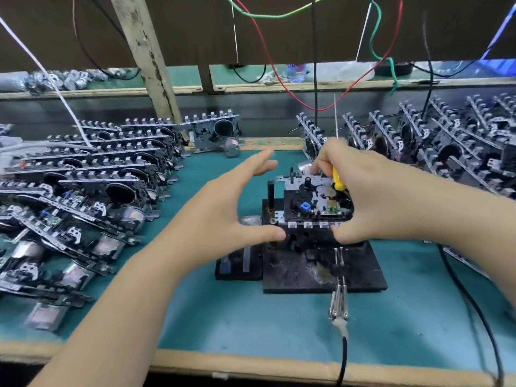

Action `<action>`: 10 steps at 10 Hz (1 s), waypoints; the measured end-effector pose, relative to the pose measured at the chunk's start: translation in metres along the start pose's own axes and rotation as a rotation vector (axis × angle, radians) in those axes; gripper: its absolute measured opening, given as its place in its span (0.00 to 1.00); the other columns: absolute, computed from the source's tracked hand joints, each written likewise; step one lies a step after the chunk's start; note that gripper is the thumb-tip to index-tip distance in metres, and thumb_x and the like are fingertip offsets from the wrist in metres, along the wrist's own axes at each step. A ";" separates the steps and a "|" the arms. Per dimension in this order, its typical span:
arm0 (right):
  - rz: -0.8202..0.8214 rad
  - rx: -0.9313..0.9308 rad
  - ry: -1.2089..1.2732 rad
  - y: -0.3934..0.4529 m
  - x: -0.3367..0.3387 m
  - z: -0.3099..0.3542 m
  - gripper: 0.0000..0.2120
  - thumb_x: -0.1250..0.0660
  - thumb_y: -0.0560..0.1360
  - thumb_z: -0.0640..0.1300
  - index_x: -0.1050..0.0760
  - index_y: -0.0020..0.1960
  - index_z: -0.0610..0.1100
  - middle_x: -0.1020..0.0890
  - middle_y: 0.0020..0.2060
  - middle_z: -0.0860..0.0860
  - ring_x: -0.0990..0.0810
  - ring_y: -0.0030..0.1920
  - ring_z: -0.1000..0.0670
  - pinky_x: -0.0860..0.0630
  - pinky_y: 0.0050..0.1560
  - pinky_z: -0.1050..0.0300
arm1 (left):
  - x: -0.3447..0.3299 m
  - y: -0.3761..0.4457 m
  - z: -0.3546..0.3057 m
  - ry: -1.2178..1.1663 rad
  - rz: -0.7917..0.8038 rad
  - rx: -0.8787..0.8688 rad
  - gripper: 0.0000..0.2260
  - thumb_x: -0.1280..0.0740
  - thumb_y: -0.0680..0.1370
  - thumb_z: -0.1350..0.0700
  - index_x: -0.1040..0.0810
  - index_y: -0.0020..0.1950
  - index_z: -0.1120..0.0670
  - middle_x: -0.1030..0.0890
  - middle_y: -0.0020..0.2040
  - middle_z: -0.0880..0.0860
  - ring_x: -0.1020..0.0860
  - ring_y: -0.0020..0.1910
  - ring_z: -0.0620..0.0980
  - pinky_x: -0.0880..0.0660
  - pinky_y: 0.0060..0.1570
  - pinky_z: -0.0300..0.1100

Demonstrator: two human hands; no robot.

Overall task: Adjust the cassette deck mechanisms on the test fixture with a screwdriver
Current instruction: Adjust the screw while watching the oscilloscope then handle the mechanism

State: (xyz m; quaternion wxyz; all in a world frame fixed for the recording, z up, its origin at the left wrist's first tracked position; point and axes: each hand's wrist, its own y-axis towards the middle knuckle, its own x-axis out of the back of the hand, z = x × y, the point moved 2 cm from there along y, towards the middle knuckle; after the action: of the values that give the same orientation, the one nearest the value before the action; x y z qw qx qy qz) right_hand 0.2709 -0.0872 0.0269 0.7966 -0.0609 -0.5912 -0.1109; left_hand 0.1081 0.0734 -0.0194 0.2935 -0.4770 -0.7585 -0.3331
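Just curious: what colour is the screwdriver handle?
Yellow; the head view shows the screwdriver handle in the right hand.

A teal mat covers the bench, edged in pale wood. Red and green wires hang from above — a black cable drops beside them. A worn wooden post leans behind; a plastic water bottle stands on the back shelf.

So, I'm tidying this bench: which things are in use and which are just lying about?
In use: mechanism on the fixture; yellow screwdriver in right hand; left hand.
Lying about: stacked decks left and right; hanging wires.
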 end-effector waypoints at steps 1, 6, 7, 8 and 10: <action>0.050 -0.035 -0.025 0.028 -0.015 -0.003 0.22 0.25 0.68 0.45 0.39 0.47 0.49 0.24 0.60 0.47 0.31 0.46 0.47 0.31 0.43 0.51 | 0.004 0.009 0.004 -0.006 0.032 0.014 0.48 0.22 0.65 0.41 0.44 0.80 0.39 0.31 0.70 0.27 0.38 0.71 0.26 0.46 0.62 0.17; 0.013 0.058 -0.065 0.014 -0.012 -0.003 0.32 0.22 0.61 0.46 0.46 0.46 0.54 0.27 0.48 0.54 0.29 0.47 0.55 0.31 0.46 0.68 | 0.008 0.025 0.002 0.041 0.170 0.155 0.53 0.21 0.59 0.35 0.44 0.79 0.36 0.30 0.68 0.25 0.37 0.71 0.28 0.39 0.65 0.33; 0.079 0.010 -0.062 0.009 -0.002 -0.008 0.34 0.19 0.60 0.52 0.45 0.46 0.58 0.30 0.46 0.57 0.29 0.42 0.61 0.30 0.38 0.63 | 0.007 0.028 0.000 0.076 0.188 0.172 0.53 0.20 0.60 0.38 0.43 0.79 0.38 0.30 0.69 0.27 0.36 0.66 0.26 0.40 0.57 0.26; 0.145 -0.094 -0.138 0.000 0.007 -0.022 0.36 0.18 0.58 0.56 0.44 0.49 0.62 0.28 0.39 0.54 0.31 0.30 0.58 0.31 0.30 0.62 | 0.007 0.028 -0.003 0.049 0.200 0.213 0.51 0.19 0.61 0.40 0.42 0.78 0.38 0.30 0.69 0.28 0.35 0.69 0.29 0.37 0.65 0.35; 0.122 -0.176 -0.105 -0.006 0.006 -0.035 0.34 0.18 0.60 0.58 0.43 0.48 0.65 0.23 0.44 0.52 0.30 0.34 0.52 0.36 0.32 0.55 | -0.004 -0.003 -0.002 0.278 0.205 0.385 0.55 0.28 0.65 0.31 0.56 0.82 0.43 0.48 0.81 0.40 0.47 0.80 0.46 0.42 0.75 0.47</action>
State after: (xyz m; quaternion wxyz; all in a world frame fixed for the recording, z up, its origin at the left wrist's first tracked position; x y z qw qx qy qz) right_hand 0.3033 -0.1019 0.0224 0.7614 -0.1723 -0.6152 -0.1103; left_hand 0.1070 0.0689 -0.0222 0.5126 -0.4366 -0.7079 -0.2136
